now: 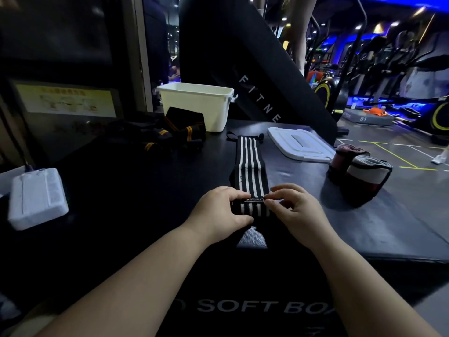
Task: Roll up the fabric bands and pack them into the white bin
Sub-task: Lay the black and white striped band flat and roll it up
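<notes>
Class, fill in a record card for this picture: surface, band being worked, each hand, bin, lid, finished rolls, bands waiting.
surface: black soft box
band being worked: striped band, laid flat, near end starting to roll
left hand: grips the band's near end
right hand: pinches the same end
bin: at the back, open, inside hidden
lid: lying flat, right of the band
finished rolls: two, at the right edge
bands waiting: black-orange bands, loose, left of the bin

Woven striped band [250,164], smooth plastic white bin [196,107], matt, perhaps vinyl, black pad [145,190].
</notes>
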Tool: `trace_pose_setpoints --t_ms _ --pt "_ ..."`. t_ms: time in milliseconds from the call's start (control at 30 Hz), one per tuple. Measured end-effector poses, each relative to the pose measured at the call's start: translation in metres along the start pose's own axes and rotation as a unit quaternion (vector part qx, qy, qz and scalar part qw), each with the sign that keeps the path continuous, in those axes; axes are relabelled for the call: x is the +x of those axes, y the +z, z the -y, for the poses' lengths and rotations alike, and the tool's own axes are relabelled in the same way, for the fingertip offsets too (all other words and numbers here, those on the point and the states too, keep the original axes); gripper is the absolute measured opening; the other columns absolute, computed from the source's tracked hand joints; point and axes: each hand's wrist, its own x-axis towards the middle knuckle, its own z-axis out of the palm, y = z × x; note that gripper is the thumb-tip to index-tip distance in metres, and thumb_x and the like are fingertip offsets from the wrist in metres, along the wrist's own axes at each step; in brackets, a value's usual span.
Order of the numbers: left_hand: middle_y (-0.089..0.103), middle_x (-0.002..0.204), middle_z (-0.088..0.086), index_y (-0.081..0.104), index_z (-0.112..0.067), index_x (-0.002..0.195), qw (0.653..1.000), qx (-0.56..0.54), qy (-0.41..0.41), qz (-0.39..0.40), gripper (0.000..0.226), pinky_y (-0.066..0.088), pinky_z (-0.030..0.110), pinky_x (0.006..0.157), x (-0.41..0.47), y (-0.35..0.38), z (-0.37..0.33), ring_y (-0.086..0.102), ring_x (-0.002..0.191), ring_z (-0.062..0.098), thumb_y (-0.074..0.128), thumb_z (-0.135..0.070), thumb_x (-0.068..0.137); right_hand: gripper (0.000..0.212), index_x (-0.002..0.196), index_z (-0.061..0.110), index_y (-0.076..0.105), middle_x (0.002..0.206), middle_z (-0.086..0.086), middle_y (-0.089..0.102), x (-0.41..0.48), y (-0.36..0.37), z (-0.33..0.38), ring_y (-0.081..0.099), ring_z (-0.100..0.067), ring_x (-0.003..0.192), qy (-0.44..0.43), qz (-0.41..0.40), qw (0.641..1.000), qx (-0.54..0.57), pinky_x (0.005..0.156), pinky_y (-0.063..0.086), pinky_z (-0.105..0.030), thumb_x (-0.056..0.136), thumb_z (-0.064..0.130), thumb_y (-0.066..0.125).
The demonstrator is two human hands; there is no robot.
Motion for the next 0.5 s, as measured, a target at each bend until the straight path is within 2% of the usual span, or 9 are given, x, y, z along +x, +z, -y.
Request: trace_pose_setpoints --t_ms 133,233,433,500 --pt "0.053 0.115 -0.016 0.066 -0.032 0.121 1.0 -0.001 0.006 0.004 0.053 0.037 0.016 0.097 0.0 0.0 0.0 0.049 0.112 0.005 0.084 -0.03 0.07 0.03 0.092 0.039 0.069 0.097 0.013 0.066 -0.001 -0.007 -0.004 0.063 -0.004 0.078 -0.007 0.056 0.998 -0.018 0.079 0.052 -0.026 0.07 0.026 0.085" --pt "0.051 0.112 -0.014 0.067 -0.03 0.121 1.0 0.001 0.013 -0.001 0.047 0.036 0.015 0.095 0.001 0.002 0.002 0.048 0.111 0.006 0.08 -0.028 0.076 0.039 0.095 0.04 0.068 0.095 0.014 0.066 0.002 -0.011 -0.008 0.063 -0.008 0.083 -0.008 0.089 0.995 -0.041 0.082 0.053 -0.033 0.065 0.023 0.087" --pt "0.056 0.105 -0.012 0.064 -0.032 0.122 1.0 0.01 0.02 0.017 0.035 0.039 0.021 0.092 0.002 -0.002 0.002 0.051 0.104 0.006 0.068 -0.035 0.087 0.02 0.093 0.035 0.07 0.079 0.018 0.066 0.001 -0.008 -0.011 0.06 -0.002 0.074 -0.017 0.07 0.997 -0.025 0.073 0.049 -0.024 0.076 0.03 0.08" --pt "0.057 0.106 -0.012 0.064 -0.032 0.12 1.0 0.006 0.017 0.012 0.031 0.04 0.021 0.092 0.0 -0.003 0.001 0.052 0.103 0.007 0.066 -0.035 0.089 0.015 0.092 0.029 0.072 0.077 0.015 0.066 0.001 -0.007 -0.012 0.061 -0.003 0.073 -0.015 0.066 0.997 -0.029 0.071 0.05 -0.025 0.079 0.032 0.077"
